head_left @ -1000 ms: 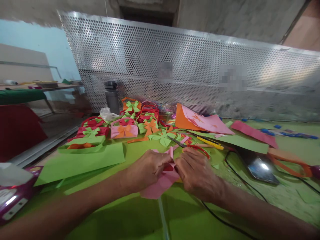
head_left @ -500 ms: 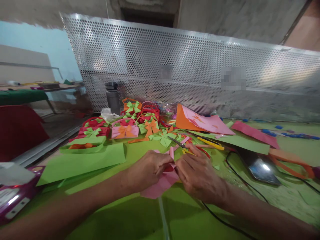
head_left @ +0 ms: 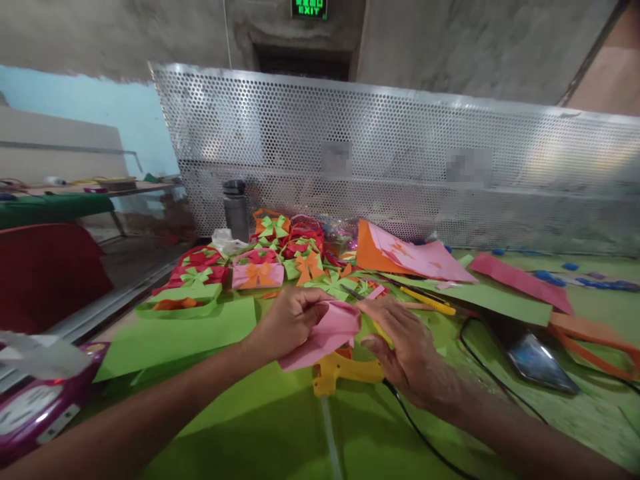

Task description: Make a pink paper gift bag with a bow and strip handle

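Note:
My left hand (head_left: 293,327) is closed on a folded piece of pink paper (head_left: 325,337), pinching its upper left part. My right hand (head_left: 407,347) is open, thumb apart from the fingers, with its fingertips at the paper's right edge; whether they touch it I cannot tell. Beneath the paper lies a yellow glue gun (head_left: 345,371), a clear glue stick (head_left: 331,437) sticking out of it towards me. Scissors (head_left: 354,293) lie just beyond, their yellow handle partly behind my right hand.
Small paper bags with bows (head_left: 257,273) stand at the back left by a grey bottle (head_left: 235,210). Green sheets (head_left: 200,333) lie left, pink sheets (head_left: 425,257) and a yellow cutter (head_left: 427,300) right. A phone (head_left: 540,363), black cable (head_left: 493,377) and purple power strip (head_left: 65,400) flank my arms.
My right hand has let go of the pink paper and opened. My left hand has raised and turned the paper, and the glue gun underneath now shows. The view has tilted up.

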The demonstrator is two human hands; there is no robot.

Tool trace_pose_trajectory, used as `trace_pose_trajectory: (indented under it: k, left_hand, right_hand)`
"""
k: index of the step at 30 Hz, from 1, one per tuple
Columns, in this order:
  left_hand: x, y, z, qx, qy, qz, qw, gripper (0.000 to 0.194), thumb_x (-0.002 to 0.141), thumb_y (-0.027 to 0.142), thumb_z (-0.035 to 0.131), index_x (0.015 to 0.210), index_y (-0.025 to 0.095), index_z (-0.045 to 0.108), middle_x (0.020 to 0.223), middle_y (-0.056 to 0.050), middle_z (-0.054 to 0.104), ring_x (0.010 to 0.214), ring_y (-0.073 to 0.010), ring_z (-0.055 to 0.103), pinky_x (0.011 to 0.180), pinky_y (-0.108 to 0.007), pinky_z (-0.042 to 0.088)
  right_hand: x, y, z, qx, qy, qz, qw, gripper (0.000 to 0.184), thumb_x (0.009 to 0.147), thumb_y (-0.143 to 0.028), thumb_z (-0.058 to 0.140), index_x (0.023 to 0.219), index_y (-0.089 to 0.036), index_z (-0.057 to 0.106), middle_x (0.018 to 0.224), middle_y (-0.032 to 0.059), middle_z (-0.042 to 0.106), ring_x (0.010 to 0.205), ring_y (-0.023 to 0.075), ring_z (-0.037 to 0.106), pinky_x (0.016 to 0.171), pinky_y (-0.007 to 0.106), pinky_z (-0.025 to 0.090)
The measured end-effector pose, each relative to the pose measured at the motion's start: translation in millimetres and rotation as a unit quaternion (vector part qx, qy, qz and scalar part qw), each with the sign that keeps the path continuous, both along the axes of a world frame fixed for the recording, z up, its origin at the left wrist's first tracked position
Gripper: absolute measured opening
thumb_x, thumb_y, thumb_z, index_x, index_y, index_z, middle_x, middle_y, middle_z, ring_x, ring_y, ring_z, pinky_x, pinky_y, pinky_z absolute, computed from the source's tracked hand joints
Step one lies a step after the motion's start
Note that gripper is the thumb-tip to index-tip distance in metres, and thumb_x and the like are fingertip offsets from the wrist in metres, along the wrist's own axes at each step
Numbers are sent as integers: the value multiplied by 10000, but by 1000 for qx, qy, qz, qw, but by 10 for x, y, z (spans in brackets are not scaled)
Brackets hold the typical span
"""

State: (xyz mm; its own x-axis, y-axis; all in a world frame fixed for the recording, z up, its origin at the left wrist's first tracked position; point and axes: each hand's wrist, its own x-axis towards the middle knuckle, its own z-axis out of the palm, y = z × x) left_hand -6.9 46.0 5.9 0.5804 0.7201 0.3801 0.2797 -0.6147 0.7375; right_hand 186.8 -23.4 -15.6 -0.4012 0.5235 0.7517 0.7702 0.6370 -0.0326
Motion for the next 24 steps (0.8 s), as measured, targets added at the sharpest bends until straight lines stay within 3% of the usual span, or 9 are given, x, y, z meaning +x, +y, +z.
trace_pose_trajectory:
  k: [7,14,19,24]
  left_hand:
    - [-26,37,38,-88,-102,5,991,215,778,247,515,713,94,652,515,8,562,463,-88,449,455,-179,370]
    - [-45,9,134,-111,-107,7,988,165,702,164,519,700,96,669,572,0,588,504,-91,470,474,-180,371]
    - [-55,23,108,-120,-98,7,988,148,678,151,494,595,96,603,526,17,540,486,-80,435,451,-169,333]
    - [-69,35,102,-76,-46,11,996,237,726,192,454,520,113,541,491,32,484,468,-64,391,426,-155,288]
  right_hand:
    - [-64,153,69,24,96,21,995,428,820,-395,551,1190,-196,472,1013,96,658,955,225,608,811,366,504]
    - [-184,214,247,12,108,54,993,274,807,-213,579,1078,-186,555,980,91,681,906,200,638,765,315,526]
    - [-199,184,178,6,131,63,989,260,817,-247,574,1074,-210,560,933,75,684,841,195,644,733,323,527]
    - [-132,200,97,8,105,69,992,272,819,-224,570,1090,-217,547,918,66,679,829,195,636,726,334,518]
